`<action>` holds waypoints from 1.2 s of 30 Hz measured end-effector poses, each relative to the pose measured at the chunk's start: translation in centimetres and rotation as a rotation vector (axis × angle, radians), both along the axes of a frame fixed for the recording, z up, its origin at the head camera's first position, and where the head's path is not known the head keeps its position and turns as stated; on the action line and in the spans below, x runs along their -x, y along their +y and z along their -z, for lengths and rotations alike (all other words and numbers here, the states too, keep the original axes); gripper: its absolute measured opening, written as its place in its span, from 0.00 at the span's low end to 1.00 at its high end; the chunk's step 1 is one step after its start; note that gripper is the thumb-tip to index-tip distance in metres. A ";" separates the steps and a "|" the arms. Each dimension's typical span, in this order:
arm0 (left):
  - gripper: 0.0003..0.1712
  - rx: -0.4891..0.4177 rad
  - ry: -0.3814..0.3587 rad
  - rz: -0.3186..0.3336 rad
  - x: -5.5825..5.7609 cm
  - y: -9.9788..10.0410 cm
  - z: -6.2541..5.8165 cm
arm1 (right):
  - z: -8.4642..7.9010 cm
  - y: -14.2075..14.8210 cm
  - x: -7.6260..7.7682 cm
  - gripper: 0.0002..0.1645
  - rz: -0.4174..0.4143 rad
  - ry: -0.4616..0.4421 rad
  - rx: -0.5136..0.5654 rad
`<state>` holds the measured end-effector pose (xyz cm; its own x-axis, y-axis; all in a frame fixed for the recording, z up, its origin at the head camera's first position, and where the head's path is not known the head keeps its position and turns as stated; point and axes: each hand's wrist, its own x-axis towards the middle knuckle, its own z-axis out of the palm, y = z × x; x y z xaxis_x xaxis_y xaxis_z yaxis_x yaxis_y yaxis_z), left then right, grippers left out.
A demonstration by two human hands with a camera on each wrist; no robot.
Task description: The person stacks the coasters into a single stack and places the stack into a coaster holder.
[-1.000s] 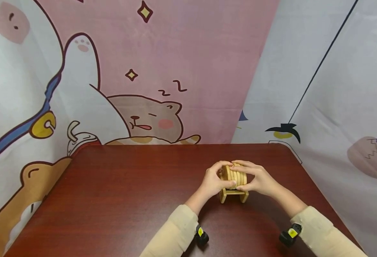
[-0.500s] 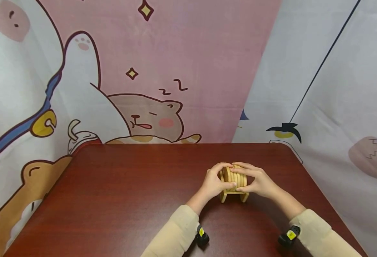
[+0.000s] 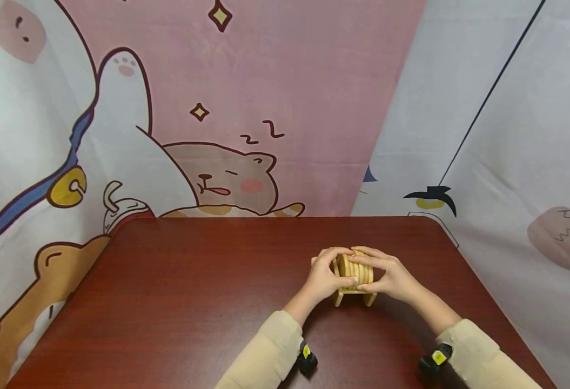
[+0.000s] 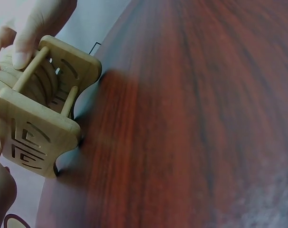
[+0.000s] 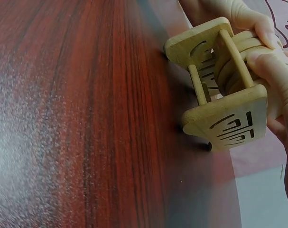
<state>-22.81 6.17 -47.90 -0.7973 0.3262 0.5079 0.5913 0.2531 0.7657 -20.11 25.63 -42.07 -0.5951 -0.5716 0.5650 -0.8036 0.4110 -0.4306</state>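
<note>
My left hand (image 3: 324, 274) and right hand (image 3: 396, 276) hold a stack of round, pale wooden coasters (image 3: 361, 273) from either side, thumbs on the near side and fingers over the top. The coasters stand on edge within a small wooden coaster holder (image 3: 355, 292). In the left wrist view the holder (image 4: 34, 126) has slotted end panels joined by round rods, and the right thumb presses the stack beside the upper rod. Both thumbs lie on the coasters (image 5: 248, 43) in the right wrist view. The lower part of the stack is partly hidden by the holder.
The holder stands on a dark red-brown wooden table (image 3: 192, 297), right of its middle. Behind and beside the table hangs a cloth backdrop (image 3: 314, 108) with cartoon animals. Small black cameras (image 3: 308, 363) are strapped at both wrists.
Both hands and the coaster stack have come down slightly in the holder during the first half second. Since then almost nothing has moved; the holder stays in place.
</note>
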 end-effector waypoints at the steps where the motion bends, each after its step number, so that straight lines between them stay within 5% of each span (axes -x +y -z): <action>1: 0.34 0.001 0.006 0.001 0.0 0.0 0.1 | 0.1 0.0 0.0 0.37 0.001 0.002 -0.001; 16: 0.31 -0.016 0.025 0.062 0.1 0.1 1.1 | 1.1 0.3 -0.2 0.37 -0.039 0.004 0.036; 23: 0.32 -0.068 0.011 0.055 -0.1 0.1 1.2 | 1.7 0.0 -0.2 0.41 -0.066 0.086 0.124; 36: 0.31 -0.088 -0.012 0.083 -0.2 -0.4 0.7 | 4.1 1.5 1.1 0.41 0.033 0.011 0.068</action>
